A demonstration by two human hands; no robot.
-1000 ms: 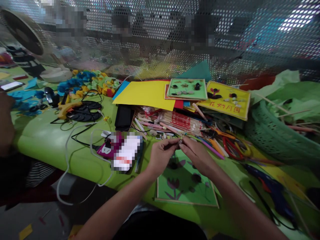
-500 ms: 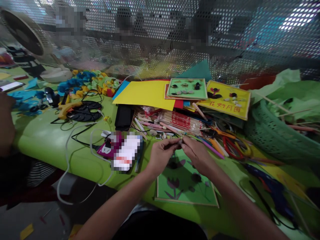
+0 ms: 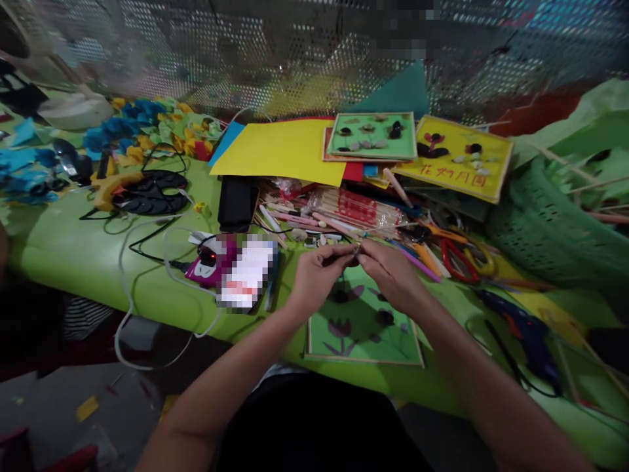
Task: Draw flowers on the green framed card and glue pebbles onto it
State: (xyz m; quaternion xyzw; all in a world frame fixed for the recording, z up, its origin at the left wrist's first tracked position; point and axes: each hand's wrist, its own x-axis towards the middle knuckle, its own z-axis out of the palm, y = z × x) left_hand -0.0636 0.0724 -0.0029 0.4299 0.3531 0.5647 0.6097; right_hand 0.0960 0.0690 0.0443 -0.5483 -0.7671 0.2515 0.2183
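Above a green picture card (image 3: 366,344) with dark flower shapes and a pale stick frame, my two hands meet fingertip to fingertip. My left hand (image 3: 319,272) pinches from the left and my right hand (image 3: 390,272) from the right, both closed on something small and dark that is too tiny to make out. The card lies flat near the table's front edge, its upper part partly covered by my hands. Just beyond my fingers is a heap of pens, small stones and wrapped sticks (image 3: 363,206).
A lit phone (image 3: 247,274), a purple power strip (image 3: 223,252) and white cable are at the left. Yellow paper (image 3: 280,151) and framed cards (image 3: 373,136) lie behind. At the right are scissors (image 3: 457,259), a blue glue gun (image 3: 533,334) and a green basket (image 3: 555,216).
The camera view has tilted downward, so the table things appear higher. My hands remain pinched together above the card, with slightly shifted fingers.
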